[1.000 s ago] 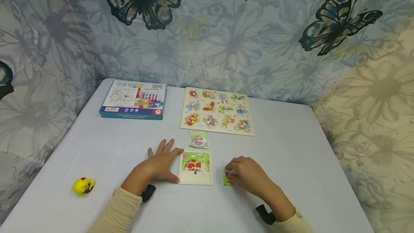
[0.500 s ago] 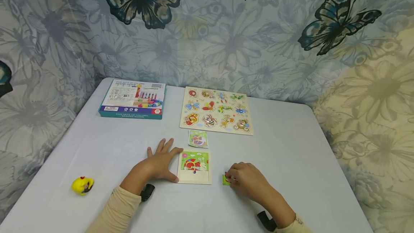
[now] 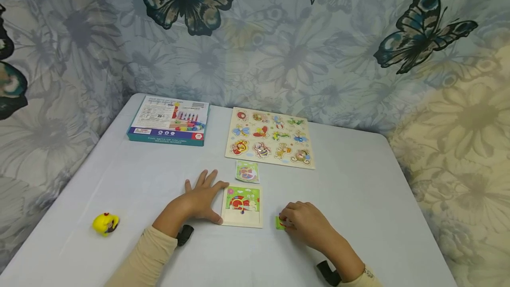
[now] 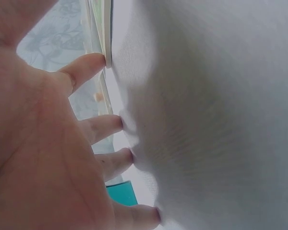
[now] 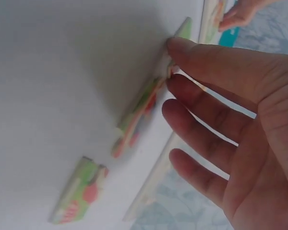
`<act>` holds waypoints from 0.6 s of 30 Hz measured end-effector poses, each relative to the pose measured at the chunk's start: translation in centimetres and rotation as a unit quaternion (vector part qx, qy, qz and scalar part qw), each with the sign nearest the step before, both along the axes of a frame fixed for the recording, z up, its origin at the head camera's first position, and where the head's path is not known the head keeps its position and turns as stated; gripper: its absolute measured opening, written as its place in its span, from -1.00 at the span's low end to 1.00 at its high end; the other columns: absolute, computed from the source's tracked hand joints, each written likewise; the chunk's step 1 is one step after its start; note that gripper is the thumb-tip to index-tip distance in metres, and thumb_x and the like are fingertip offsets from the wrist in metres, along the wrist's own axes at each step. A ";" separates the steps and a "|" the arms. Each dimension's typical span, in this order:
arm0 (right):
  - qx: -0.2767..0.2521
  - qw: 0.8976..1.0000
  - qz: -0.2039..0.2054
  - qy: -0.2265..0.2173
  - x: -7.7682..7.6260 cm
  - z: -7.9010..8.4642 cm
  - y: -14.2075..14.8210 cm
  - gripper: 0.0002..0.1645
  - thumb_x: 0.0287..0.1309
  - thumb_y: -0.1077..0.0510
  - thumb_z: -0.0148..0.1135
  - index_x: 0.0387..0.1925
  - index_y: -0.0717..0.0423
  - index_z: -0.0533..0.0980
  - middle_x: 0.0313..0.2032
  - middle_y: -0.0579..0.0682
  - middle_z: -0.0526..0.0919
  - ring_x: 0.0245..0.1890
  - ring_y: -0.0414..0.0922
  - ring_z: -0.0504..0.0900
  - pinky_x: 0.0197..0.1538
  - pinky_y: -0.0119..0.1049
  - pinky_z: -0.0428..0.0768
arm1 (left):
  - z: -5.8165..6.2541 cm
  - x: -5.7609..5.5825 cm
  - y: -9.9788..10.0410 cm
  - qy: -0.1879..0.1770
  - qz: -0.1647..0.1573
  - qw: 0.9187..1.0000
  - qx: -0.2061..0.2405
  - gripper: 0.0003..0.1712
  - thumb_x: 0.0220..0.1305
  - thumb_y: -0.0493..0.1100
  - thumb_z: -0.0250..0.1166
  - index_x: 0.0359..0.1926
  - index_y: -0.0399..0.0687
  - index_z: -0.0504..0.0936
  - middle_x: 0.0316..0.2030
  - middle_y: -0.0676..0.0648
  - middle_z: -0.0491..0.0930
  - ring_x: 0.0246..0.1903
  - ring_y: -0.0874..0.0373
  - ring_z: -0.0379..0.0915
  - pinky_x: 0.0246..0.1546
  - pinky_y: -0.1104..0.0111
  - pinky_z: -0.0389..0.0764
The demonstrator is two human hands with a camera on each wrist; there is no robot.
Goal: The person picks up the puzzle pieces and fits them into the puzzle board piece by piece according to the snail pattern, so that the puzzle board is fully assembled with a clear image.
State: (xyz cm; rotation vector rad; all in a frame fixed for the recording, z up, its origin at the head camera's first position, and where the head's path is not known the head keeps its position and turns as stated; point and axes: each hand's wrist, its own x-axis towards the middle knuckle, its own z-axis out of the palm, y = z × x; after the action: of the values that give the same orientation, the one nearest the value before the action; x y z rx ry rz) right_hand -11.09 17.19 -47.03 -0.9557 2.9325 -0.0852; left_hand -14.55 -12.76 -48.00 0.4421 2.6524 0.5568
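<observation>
My left hand (image 3: 199, 200) lies with spread fingers on the white table. Its thumb and index finger touch the left side of a square wooden puzzle board (image 3: 242, 219), whose upper part bears a red snail picture on green; its lower strip is bare wood. In the left wrist view, the index fingertip meets the board's edge (image 4: 106, 33). To the board's right, my right hand (image 3: 308, 223) pinches a small green puzzle piece (image 3: 280, 223) between thumb and index finger. The right wrist view shows this piece (image 5: 184, 29) partly behind the thumb, and two other pieces, a nearer one (image 5: 141, 112) and a farther one (image 5: 79, 191).
A picture card (image 3: 247, 172) lies just behind the board. Farther back are a wooden insect puzzle (image 3: 271, 138) and a teal-edged box (image 3: 169, 121). A yellow toy (image 3: 105, 224) sits at the left. Patterned fabric rises behind the table.
My right hand has shifted slightly downward, staying at the puzzle piece. The left hand keeps its place at the board. The head view has shifted a little.
</observation>
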 end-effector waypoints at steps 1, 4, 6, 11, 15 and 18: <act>0.000 1.000 0.000 0.003 -0.1 0.1 -0.1 -0.77 -0.23 0.16 0.43 -0.40 -0.09 0.62 -0.35 -0.25 0.62 -0.32 -0.26 0.54 -0.18 -0.21 0.51 | 0.0 0.0 0.0 0.000 0.000 1.000 0.000 0.08 -0.41 0.18 0.52 0.25 0.24 0.25 0.39 -0.17 -0.17 0.35 -0.22 -0.42 0.06 -0.40 -0.25; -0.005 1.000 0.005 0.015 -0.4 0.7 -0.8 -0.73 -0.23 0.17 0.43 -0.36 -0.12 0.62 -0.30 -0.25 0.62 -0.25 -0.24 0.55 -0.11 -0.18 0.50 | -0.1 -0.1 0.0 0.000 0.002 1.000 -0.002 0.08 -0.41 0.18 0.53 0.25 0.25 0.25 0.39 -0.16 -0.17 0.35 -0.21 -0.42 0.06 -0.40 -0.25; -0.014 1.000 0.014 0.019 -0.6 1.1 -1.6 -0.70 -0.22 0.15 0.43 -0.32 -0.12 0.62 -0.27 -0.25 0.61 -0.21 -0.23 0.55 -0.07 -0.18 0.49 | -0.1 -0.2 0.0 -0.002 0.003 1.000 -0.005 0.08 -0.41 0.18 0.53 0.25 0.25 0.25 0.39 -0.15 -0.17 0.35 -0.21 -0.42 0.07 -0.39 -0.25; -0.031 0.997 0.066 0.034 -0.8 1.2 -4.9 -0.68 -0.18 0.08 0.42 -0.25 -0.09 0.61 -0.26 -0.21 0.61 -0.19 -0.23 0.55 -0.03 -0.20 0.48 | -0.1 -0.2 0.0 -0.001 0.007 1.000 -0.008 0.08 -0.41 0.18 0.53 0.25 0.26 0.25 0.39 -0.15 -0.16 0.36 -0.20 -0.42 0.08 -0.38 -0.25; -0.036 0.992 0.111 0.057 -0.7 0.6 -7.2 -0.70 -0.12 0.05 0.38 -0.24 -0.08 0.60 -0.27 -0.20 0.58 -0.20 -0.23 0.54 -0.03 -0.22 0.47 | -0.1 -0.1 0.0 0.002 0.005 1.000 -0.010 0.07 -0.41 0.20 0.52 0.25 0.26 0.26 0.39 -0.15 -0.16 0.36 -0.20 -0.41 0.07 -0.39 -0.23; -0.034 0.989 0.128 0.071 -0.8 0.2 -8.4 -0.71 -0.08 0.04 0.34 -0.22 -0.07 0.60 -0.27 -0.18 0.58 -0.17 -0.20 0.54 -0.01 -0.22 0.46 | -0.1 -0.1 0.0 0.003 0.003 1.000 -0.014 0.08 -0.41 0.21 0.51 0.25 0.27 0.25 0.39 -0.15 -0.15 0.36 -0.20 -0.40 0.08 -0.38 -0.21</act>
State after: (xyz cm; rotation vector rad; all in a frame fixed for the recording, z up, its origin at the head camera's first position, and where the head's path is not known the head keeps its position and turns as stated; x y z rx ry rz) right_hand -11.90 8.74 -46.85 -1.3931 2.9174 -0.1114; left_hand -14.66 -12.78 -48.08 0.4282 2.6641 0.5208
